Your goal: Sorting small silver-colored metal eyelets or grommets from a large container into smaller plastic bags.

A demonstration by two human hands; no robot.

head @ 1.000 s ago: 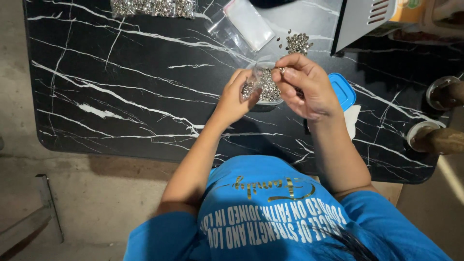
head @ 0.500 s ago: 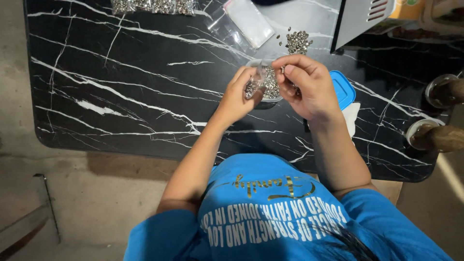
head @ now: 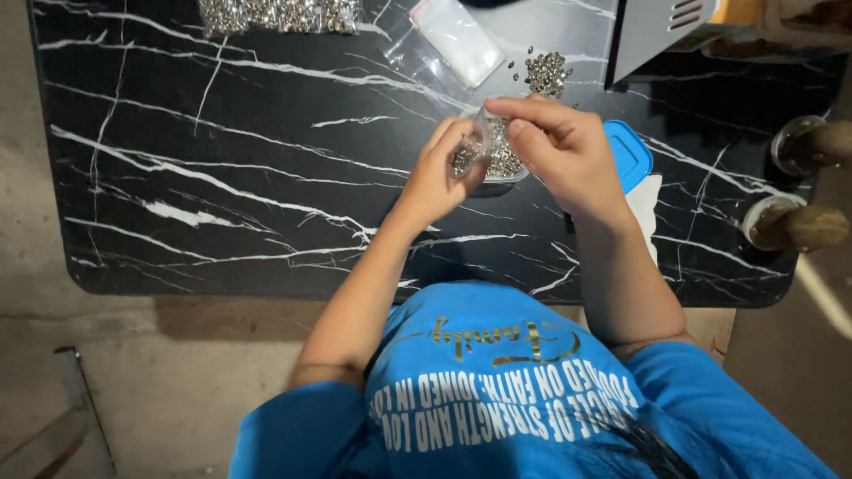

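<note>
Far left along the top edge of your black marble-patterned table (head: pixel 222 177), a row of filled clear bags of small silver metal pieces (head: pixel 280 13) lies well away from your hands. Right of it, an empty clear zip bag (head: pixel 457 40) lies flat near the table's far edge.

Your left hand (head: pixel 439 177) is raised over the middle of the table, fingers curled narrow and pinched on the edge of a small clear bag (head: pixel 484 151) partly filled with silver pieces. That small bag hangs between your two hands, just above the tabletop. Your right hand (head: pixel 568 155) meets it from the other side, thumb and forefinger closed on the bag's top edge, the other fingers loosely bent.

Just beyond your right fingertips, a loose heap of the same silver pieces (head: pixel 543 73) sits on the table. Beside your right hand, partly hidden by it, lies a blue lid (head: pixel 632 151). Further right, a grey metal box (head: pixel 657 31) stands at the far edge, and two round dark-wood posts (head: pixel 803 146) show past the table's right end.
</note>
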